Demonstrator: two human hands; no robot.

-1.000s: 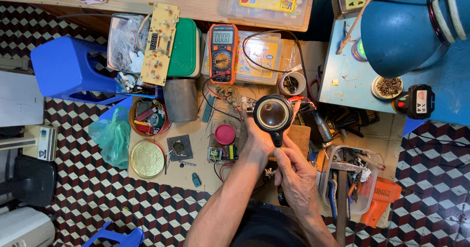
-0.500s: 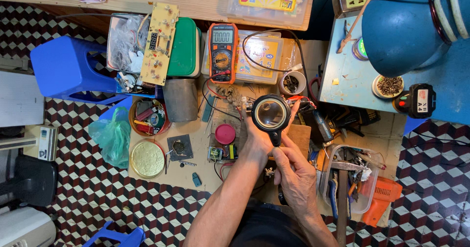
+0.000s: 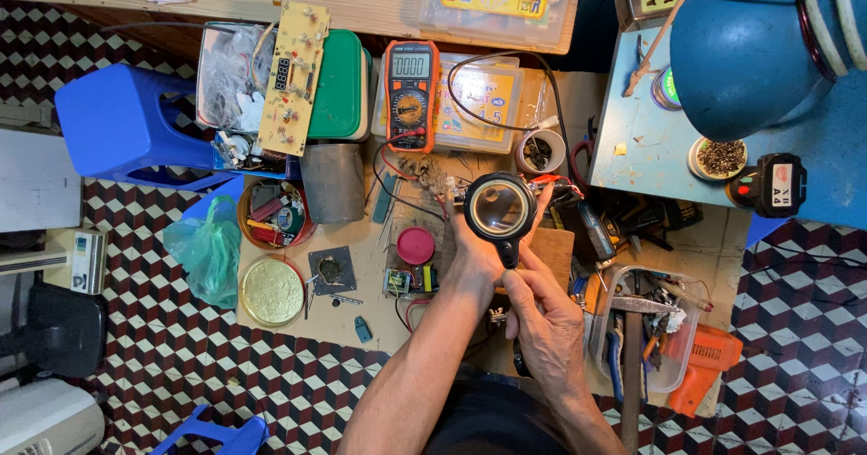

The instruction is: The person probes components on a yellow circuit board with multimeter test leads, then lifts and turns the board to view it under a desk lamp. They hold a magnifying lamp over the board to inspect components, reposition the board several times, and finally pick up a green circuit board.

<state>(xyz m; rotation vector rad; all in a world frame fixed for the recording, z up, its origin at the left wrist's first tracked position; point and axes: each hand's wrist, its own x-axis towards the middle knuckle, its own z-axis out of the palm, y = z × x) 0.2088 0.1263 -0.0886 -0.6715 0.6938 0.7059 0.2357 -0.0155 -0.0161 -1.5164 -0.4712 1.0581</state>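
A black-framed magnifying glass (image 3: 499, 208) hovers over the cluttered cardboard work surface (image 3: 379, 315). My right hand (image 3: 545, 318) grips its black handle from below. My left hand (image 3: 477, 258) reaches up beneath the lens, with fingers showing on both sides of the rim. The lens hides whatever lies in those fingers. Red wires (image 3: 553, 182) run just to the right of the lens. A small circuit board (image 3: 406, 281) and a red round lid (image 3: 415, 246) lie just left of my left wrist.
An orange multimeter (image 3: 411, 94) with black leads, a long yellow circuit board (image 3: 293, 76) and a green box (image 3: 336, 85) sit at the back. At the right are a blue desk lamp (image 3: 750, 49) and a clear tub of tools (image 3: 646, 329). A blue stool (image 3: 126, 121) stands left.
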